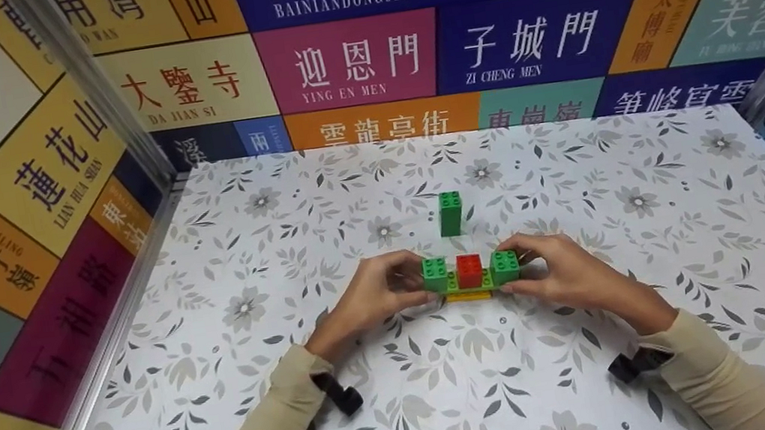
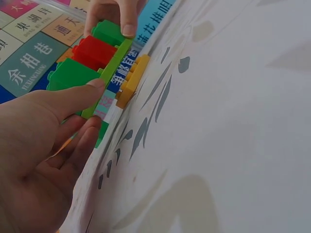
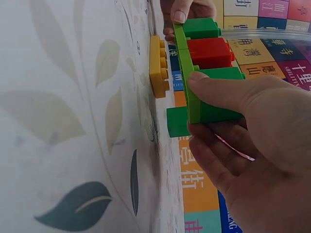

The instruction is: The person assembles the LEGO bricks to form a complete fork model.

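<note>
A long lime-green building plate (image 3: pixel 193 109) carries a red brick (image 1: pixel 469 274) at its middle. A green brick (image 1: pixel 435 277) stands on its left end and another green brick (image 1: pixel 505 267) on its right end. My left hand (image 1: pixel 380 290) grips the left end between thumb and fingers, and my right hand (image 1: pixel 558 263) pinches the right end the same way. Below the plate a yellow brick (image 3: pixel 157 73) rests on the table, studs up; both wrist views show a gap between the two.
A tall green block stack (image 1: pixel 451 216) stands upright just behind the held bricks. The table (image 1: pixel 321 209) has a leaf-and-flower cover. Panels with large printed characters (image 1: pixel 359 59) rise along its back and sides.
</note>
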The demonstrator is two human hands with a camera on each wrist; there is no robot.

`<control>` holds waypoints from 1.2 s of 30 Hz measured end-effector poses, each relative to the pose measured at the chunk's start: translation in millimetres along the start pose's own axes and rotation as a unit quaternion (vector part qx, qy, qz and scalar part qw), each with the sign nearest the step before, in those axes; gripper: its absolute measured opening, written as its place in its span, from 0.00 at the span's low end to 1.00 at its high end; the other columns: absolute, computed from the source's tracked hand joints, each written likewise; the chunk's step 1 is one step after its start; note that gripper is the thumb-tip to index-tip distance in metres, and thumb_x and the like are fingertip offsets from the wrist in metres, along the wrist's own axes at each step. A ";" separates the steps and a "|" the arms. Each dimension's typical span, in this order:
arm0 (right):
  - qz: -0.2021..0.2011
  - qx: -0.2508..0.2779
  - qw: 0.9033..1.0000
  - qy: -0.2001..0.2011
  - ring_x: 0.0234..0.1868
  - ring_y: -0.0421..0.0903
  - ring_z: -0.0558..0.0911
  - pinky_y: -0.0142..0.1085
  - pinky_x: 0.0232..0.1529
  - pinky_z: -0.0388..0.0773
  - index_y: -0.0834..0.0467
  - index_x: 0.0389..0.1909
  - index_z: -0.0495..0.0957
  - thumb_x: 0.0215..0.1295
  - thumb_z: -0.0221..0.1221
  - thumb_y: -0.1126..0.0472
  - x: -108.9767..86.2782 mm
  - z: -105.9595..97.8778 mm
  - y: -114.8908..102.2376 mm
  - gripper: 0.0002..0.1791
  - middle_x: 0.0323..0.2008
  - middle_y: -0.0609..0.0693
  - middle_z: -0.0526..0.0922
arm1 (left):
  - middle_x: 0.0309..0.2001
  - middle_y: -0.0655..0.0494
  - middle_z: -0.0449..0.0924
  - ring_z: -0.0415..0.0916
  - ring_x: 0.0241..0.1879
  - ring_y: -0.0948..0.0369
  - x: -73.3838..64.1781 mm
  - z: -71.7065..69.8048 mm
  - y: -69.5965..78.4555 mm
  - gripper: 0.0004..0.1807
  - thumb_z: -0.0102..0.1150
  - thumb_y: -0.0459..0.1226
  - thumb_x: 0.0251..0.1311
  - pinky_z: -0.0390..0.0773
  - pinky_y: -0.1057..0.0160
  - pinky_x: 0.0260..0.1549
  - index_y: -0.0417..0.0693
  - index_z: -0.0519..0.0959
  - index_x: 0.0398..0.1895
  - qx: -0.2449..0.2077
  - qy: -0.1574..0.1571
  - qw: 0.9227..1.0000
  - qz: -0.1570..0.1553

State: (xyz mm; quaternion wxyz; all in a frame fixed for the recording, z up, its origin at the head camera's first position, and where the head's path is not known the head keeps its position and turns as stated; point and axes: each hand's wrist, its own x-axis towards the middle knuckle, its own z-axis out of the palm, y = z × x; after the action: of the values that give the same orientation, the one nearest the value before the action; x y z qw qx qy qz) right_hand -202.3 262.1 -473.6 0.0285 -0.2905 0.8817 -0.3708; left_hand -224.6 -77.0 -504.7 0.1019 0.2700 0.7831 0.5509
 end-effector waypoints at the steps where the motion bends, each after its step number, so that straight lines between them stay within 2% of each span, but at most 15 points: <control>1: 0.001 0.000 1.000 -0.002 0.52 0.53 0.91 0.54 0.57 0.88 0.54 0.62 0.82 0.63 0.78 0.60 0.0 0.3 0.2 0.26 0.54 0.49 0.91 | 0.49 0.53 0.91 0.89 0.46 0.55 0.0 0.1 -0.3 0.25 0.83 0.34 0.54 0.90 0.59 0.52 0.48 0.87 0.56 0.003 -0.001 1.000 0.001; 11: 0.016 0.000 1.000 -0.014 0.50 0.51 0.91 0.53 0.57 0.88 0.55 0.60 0.83 0.62 0.79 0.62 1.3 4.4 1.7 0.26 0.50 0.48 0.91 | 0.47 0.54 0.91 0.89 0.45 0.56 0.4 0.4 -1.3 0.25 0.84 0.33 0.54 0.90 0.58 0.50 0.48 0.87 0.56 0.017 -0.009 1.000 0.001; 27: 0.032 0.020 0.999 -0.032 0.50 0.51 0.91 0.44 0.52 0.91 0.56 0.60 0.82 0.63 0.78 0.59 1.4 7.5 4.7 0.26 0.51 0.52 0.91 | 0.48 0.55 0.91 0.89 0.45 0.61 -0.4 1.2 -4.3 0.24 0.83 0.34 0.56 0.90 0.61 0.50 0.48 0.87 0.56 0.022 -0.017 1.000 -0.003; 36: 0.037 0.025 0.998 -0.042 0.53 0.51 0.91 0.43 0.54 0.90 0.55 0.64 0.81 0.67 0.76 0.58 0.3 6.5 4.7 0.26 0.56 0.52 0.89 | 0.48 0.56 0.92 0.88 0.45 0.63 -1.2 1.5 -3.9 0.22 0.82 0.37 0.58 0.89 0.63 0.50 0.49 0.88 0.56 0.046 -0.021 0.999 0.000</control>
State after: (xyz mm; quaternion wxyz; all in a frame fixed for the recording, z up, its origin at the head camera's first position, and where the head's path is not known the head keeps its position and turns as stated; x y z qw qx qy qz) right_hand -203.1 260.4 -481.3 0.0861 -0.2721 0.8802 -0.3792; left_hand -224.1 -77.3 -509.0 0.1055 0.2859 0.8055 0.5082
